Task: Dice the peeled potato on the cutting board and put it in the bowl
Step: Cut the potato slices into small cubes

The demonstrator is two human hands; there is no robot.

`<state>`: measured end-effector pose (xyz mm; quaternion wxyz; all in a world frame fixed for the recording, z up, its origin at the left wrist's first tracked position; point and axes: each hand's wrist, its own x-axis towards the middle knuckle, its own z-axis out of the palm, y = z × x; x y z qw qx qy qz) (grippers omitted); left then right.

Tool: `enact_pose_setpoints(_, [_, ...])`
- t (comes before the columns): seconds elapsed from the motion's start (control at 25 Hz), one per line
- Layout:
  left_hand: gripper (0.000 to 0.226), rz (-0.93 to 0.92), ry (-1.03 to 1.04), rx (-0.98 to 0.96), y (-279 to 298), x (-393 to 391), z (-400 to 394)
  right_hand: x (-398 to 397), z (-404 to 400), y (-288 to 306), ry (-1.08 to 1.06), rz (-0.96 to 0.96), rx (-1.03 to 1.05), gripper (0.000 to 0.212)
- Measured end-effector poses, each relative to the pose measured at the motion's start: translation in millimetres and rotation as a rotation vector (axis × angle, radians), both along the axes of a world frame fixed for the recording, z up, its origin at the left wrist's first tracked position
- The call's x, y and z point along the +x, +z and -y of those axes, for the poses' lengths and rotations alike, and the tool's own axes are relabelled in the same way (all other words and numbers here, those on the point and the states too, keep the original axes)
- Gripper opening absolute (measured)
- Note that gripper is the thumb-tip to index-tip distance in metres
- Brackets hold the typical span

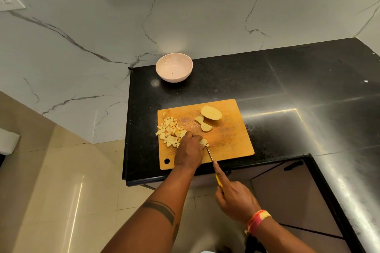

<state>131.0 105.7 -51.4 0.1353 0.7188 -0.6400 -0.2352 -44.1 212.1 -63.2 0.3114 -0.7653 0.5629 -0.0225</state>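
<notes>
Pale yellow potato dice (170,132), orange-brown cutting board (230,141), pink bowl (174,67), black speckled counter (267,80)

Both bare forearms reach forward from the near edge of the view. The left hand (190,151) is farther away, palm down, with its fingers curled over a small piece of potato (203,142) and pressing it. A dark band tattoo (162,210) crosses the left forearm. The right hand (234,197) is nearer and to the right, gripping the yellow handle of a knife (213,165), with its index finger stretched along the top. The right wrist wears 1 red and yellow wristband (257,220).
</notes>
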Motion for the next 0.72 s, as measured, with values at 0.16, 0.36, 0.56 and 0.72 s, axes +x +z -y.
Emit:
enact_pose_setpoints(0.16, [0.037,-0.006,0.010,-0.026,-3,4,-5,21,31,3,-0.011,0.016,-0.053,0.082])
enact_pose_setpoints(0.36, [0.027,-0.002,0.027,-0.038,-2,3,-2,36,60,6,0.001,0.005,-0.002,0.081])
enact_pose_setpoints(0.56, [0.030,-0.007,0.053,-0.021,-1,2,-2,16,24,2,0.008,-0.018,0.011,0.082])
enact_pose_setpoints(0.72, [0.032,-0.015,0.043,-0.024,0,6,-3,10,6,2,0.010,-0.007,-0.005,0.083])
